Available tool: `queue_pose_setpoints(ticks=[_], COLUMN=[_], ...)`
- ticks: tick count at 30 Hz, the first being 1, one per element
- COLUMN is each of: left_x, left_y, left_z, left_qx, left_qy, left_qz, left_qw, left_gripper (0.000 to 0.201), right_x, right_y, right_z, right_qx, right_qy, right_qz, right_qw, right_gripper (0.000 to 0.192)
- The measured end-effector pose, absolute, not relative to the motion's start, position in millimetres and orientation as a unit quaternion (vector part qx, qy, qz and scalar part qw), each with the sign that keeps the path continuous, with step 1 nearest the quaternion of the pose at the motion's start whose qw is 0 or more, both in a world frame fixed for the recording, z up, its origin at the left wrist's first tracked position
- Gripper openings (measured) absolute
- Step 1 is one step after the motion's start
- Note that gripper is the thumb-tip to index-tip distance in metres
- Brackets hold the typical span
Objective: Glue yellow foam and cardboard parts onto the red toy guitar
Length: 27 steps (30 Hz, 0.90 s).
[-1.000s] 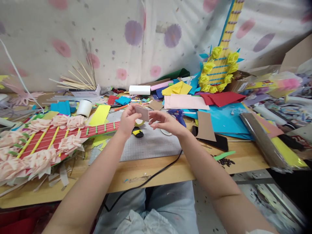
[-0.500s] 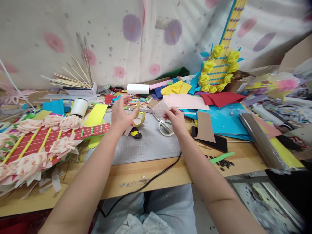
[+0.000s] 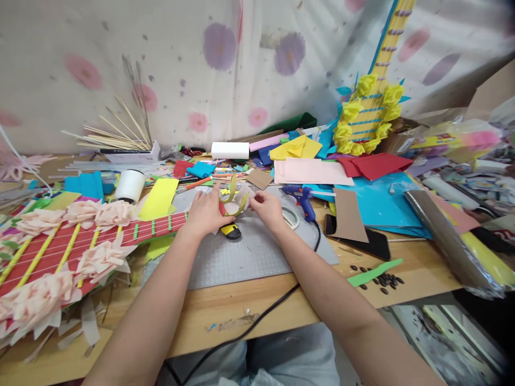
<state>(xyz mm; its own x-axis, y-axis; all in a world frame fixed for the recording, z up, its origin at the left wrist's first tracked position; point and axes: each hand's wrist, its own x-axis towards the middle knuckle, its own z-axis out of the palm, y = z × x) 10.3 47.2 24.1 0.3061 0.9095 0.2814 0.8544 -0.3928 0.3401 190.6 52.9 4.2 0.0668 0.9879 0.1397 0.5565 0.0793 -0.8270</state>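
My left hand (image 3: pixel 205 213) is down over the narrow end of a red toy guitar (image 3: pixel 140 228) trimmed with pale pink paper flowers, its thumb on the near side and fingers on the far side. Curved olive strips (image 3: pixel 242 202) stand up just right of that hand. Between my right thumb and fingertips is a small pale paper piece (image 3: pixel 243 191), close against the strips; my right hand (image 3: pixel 266 210) is pinched closed. A yellow and black cutter (image 3: pixel 230 231) lies below the strips. Scissors (image 3: pixel 293 219) lie partly hidden behind my right hand.
A blue glue gun (image 3: pixel 302 202) lies on the grey cutting mat (image 3: pixel 257 257), its black cable crossing the table edge. A phone (image 3: pixel 376 245), a brown card (image 3: pixel 349 214) and dark beads (image 3: pixel 388 280) are at right. A yellow-flowered guitar (image 3: pixel 366 126) leans at the back.
My left hand has come down from the air onto the guitar's end. My right hand has moved left with the paper piece, toward the olive strips, and the glue gun has come into sight.
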Motion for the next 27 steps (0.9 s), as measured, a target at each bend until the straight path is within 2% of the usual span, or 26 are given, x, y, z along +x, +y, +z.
queue_pose_setpoints(ticks=[5,10,16,22,27], left_x=[10.2,11.3,11.5,11.4,13.4], left_y=[48.9,49.3,50.5,51.4,50.2], left_z=[16.0,14.0,13.5,11.3,12.0], left_qx=[0.804,0.790,0.776,0.790,0.791], left_qy=[0.550,0.558,0.561,0.560,0.565], left_qz=[0.224,0.249,0.273,0.244,0.235], left_qw=[0.030,0.046,0.091,0.054,0.023], left_gripper=[0.083,0.078,0.080,0.082,0.079], right_x=[185.6,186.4,187.6,187.3,195.9], right_y=[43.7,41.3,40.4,40.5,53.4], right_z=[7.2,3.7,1.1,-1.8,-5.3], right_qx=[-0.610,-0.589,-0.538,-0.516,-0.430], right_qy=[-0.647,-0.666,-0.686,-0.697,-0.707], right_qz=[0.254,0.252,0.296,0.302,0.401], right_qw=[0.380,0.381,0.391,0.396,0.393], right_gripper=[0.024,0.031,0.036,0.043,0.063])
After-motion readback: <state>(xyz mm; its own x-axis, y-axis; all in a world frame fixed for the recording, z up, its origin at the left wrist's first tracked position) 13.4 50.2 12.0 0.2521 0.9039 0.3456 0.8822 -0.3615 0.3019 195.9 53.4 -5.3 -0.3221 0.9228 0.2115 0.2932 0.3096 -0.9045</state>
